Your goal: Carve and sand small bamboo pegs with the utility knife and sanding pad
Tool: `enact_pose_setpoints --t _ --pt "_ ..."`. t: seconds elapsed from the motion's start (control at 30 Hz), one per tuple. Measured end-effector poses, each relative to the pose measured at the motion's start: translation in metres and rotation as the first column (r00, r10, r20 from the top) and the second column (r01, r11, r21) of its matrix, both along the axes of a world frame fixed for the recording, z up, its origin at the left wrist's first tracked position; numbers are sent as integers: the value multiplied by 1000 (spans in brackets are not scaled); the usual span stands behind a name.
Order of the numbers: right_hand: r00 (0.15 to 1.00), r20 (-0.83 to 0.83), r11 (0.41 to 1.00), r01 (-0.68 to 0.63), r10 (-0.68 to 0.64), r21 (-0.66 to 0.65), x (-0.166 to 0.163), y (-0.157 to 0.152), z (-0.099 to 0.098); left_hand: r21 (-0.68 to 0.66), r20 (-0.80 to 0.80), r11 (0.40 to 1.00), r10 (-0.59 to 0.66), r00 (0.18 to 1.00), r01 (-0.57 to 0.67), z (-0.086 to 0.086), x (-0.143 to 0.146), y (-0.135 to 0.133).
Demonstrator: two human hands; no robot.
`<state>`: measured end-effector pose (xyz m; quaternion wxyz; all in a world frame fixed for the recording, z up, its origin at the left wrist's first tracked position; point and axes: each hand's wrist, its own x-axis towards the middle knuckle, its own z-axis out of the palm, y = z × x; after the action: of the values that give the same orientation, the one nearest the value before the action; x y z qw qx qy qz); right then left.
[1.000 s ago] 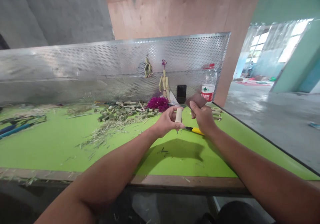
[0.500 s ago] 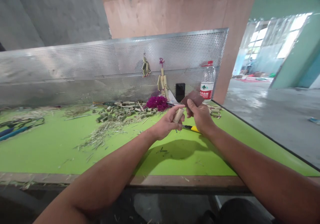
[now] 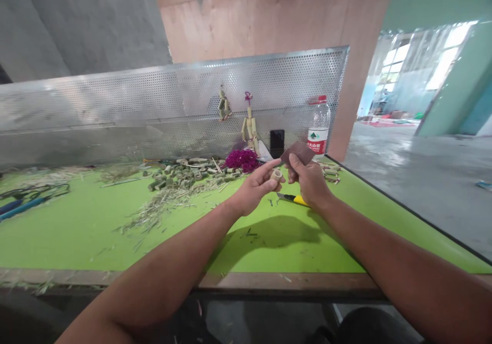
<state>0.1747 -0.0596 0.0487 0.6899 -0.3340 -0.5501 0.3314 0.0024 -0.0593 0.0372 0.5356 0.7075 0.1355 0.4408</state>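
Observation:
My left hand grips a short bamboo tube between thumb and fingers, its hollow end turned toward me. Its index finger reaches out near the edge of a reddish-brown piece of sandpaper. That sheet is pinched under the thumb of my right hand, just right of the tube. Below both hands a yellow and black utility knife lies on the green table top, its blade pointing left.
Cut bamboo pieces and shavings lie left of centre. Behind are purple cord, a jointed bamboo figure, a phone and a plastic bottle. Blue-handled pliers rest far left. A perforated metal panel stands behind.
The bamboo tube has turned in my left hand, from showing its long side to showing its open end. My right hand still holds the sandpaper in nearly the same place.

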Motion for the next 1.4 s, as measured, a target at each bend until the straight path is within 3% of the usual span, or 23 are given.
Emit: enact_pose_setpoints --t 0.17,0.3,0.47,0.63,0.87,1.0,1.13,1.23,1.3,1.4 --pt "998 -15 993 -66 68 101 0 1 -1 -7 4 992 124 992 -124 -2 2 6" --pt "987 131 992 -99 88 76 0 -6 0 48 -128 963 270 954 -266 -1 -2 10" --pt "893 447 997 -19 49 -71 -4 -11 -4 115 -248 976 209 946 -186 0 -6 12" --pt "775 620 992 110 -120 54 -9 -8 -7 228 -286 954 256 923 -194 1 -2 14" --pt "810 572 991 81 -130 110 -11 -4 -6 197 -285 964 230 930 -178 0 1 15" --pt "861 507 996 85 -53 -40 5 7 -5 303 -351 937 282 893 -177 6 -4 13" --pt "903 404 957 232 -145 -175 29 19 -2 397 -453 889 404 795 -226 10 -11 9" --pt "900 429 984 134 -73 -114 25 15 0 339 -449 915 362 817 -219 4 -10 12" --pt "848 529 999 41 -21 -27 11 6 -2 273 -439 944 294 849 -186 -3 -7 15" --pt "743 642 982 154 -189 111 -7 -3 -5 251 -379 951 270 885 -183 -8 -1 19"
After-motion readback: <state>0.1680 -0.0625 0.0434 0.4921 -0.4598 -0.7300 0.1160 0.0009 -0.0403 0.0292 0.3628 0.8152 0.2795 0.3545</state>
